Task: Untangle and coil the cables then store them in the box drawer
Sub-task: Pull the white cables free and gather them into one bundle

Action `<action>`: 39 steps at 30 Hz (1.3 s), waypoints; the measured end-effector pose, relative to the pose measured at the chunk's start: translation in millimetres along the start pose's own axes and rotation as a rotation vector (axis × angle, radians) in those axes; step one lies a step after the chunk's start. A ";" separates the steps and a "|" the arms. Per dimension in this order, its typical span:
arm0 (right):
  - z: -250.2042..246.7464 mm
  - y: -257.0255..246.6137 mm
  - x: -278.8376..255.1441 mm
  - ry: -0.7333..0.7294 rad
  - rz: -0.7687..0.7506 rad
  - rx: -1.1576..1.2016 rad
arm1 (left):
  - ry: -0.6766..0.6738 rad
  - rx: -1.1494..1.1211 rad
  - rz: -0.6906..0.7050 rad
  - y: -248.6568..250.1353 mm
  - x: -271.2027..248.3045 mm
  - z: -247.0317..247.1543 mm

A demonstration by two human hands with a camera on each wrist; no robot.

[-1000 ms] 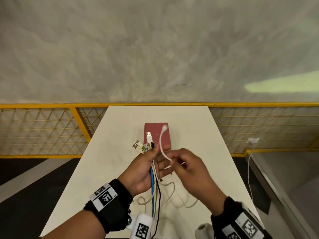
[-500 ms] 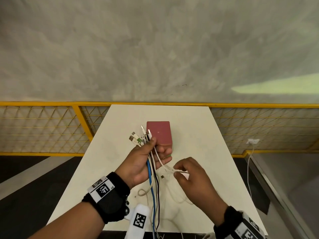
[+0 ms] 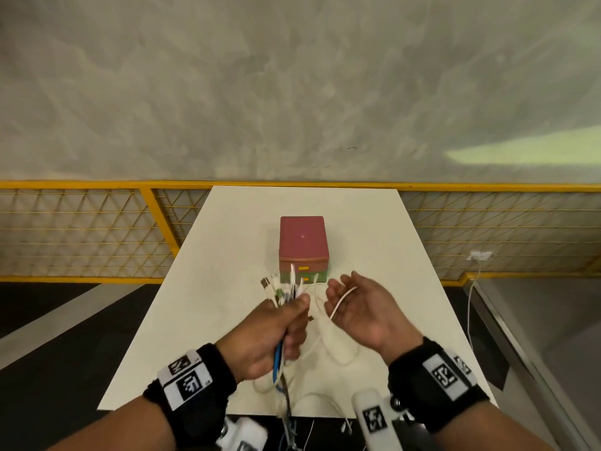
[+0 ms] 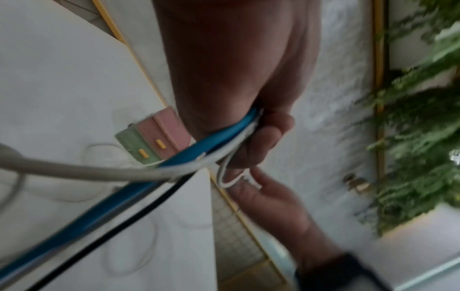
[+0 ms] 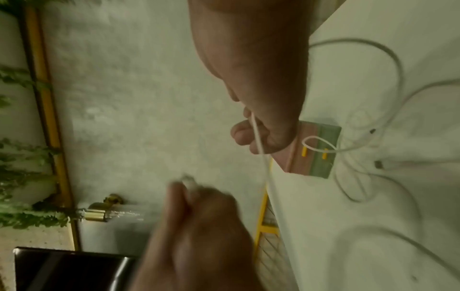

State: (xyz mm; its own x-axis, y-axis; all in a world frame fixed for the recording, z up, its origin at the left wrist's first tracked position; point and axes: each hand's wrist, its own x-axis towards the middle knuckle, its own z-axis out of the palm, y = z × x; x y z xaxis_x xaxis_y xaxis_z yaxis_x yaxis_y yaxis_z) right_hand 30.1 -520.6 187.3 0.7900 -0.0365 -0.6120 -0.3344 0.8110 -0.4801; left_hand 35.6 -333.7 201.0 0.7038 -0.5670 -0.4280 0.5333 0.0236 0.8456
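Left hand (image 3: 276,330) at lower centre of the head view clenches the cable bundle (image 3: 282,289), plugs pointing up-frame toward the box (image 3: 304,249). Right hand (image 3: 357,312), just right of it, lies released, white cable (image 3: 341,299) draped across its palm. Drawers look closed.

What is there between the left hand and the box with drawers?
In the head view, the plug ends of the cable bundle stick up from the left hand toward the box; behind them is bare table.

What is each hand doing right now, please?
Left hand: closed around the cable bundle.
Right hand: open, palm up, a white cable lying across it.
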 end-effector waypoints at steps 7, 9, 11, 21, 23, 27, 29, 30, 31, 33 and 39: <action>-2.2 -28.1 9.8 0.078 -0.068 0.008 | -0.265 0.804 -0.222 -23.7 -57.6 -28.0; -2.8 -18.3 7.5 0.051 -0.057 -0.090 | -0.275 0.597 -0.150 -13.7 -59.7 -23.9; -2.4 -3.7 5.6 -0.005 -0.044 -0.170 | -0.088 0.322 -0.021 -3.1 -49.9 -15.1; 21.6 29.2 -11.3 -0.268 -0.007 -0.214 | 0.297 0.361 0.401 3.1 20.8 21.1; 19.2 29.5 -8.2 -0.256 0.013 -0.245 | 0.281 0.323 0.388 0.0 20.9 21.8; 22.0 19.1 -0.8 -0.191 0.066 -0.263 | 0.139 0.309 0.216 -1.5 6.9 11.8; 21.8 0.9 4.3 -0.120 0.025 -0.205 | -0.022 0.460 0.061 -9.6 -7.0 -1.5; 21.4 -8.7 6.3 -0.087 0.000 -0.182 | -0.112 0.553 -0.014 -14.6 -15.1 -8.3; 19.8 -17.0 8.7 -0.063 -0.019 -0.167 | -0.190 0.631 -0.079 -18.5 -23.2 -14.7; 18.5 -26.1 7.3 -0.068 -0.026 -0.177 | -0.286 0.723 -0.181 -21.7 -34.7 -28.2; 14.4 -29.3 7.2 -0.061 -0.069 -0.130 | -0.252 0.726 -0.117 -16.1 -43.3 -47.0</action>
State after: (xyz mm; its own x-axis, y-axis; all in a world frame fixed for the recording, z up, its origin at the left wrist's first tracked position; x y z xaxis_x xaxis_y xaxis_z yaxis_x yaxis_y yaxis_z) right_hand 53.0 -536.2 206.0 0.8418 -0.0506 -0.5375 -0.3390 0.7253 -0.5992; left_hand 18.6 -270.8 190.9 0.4873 -0.7049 -0.5154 0.0954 -0.5438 0.8338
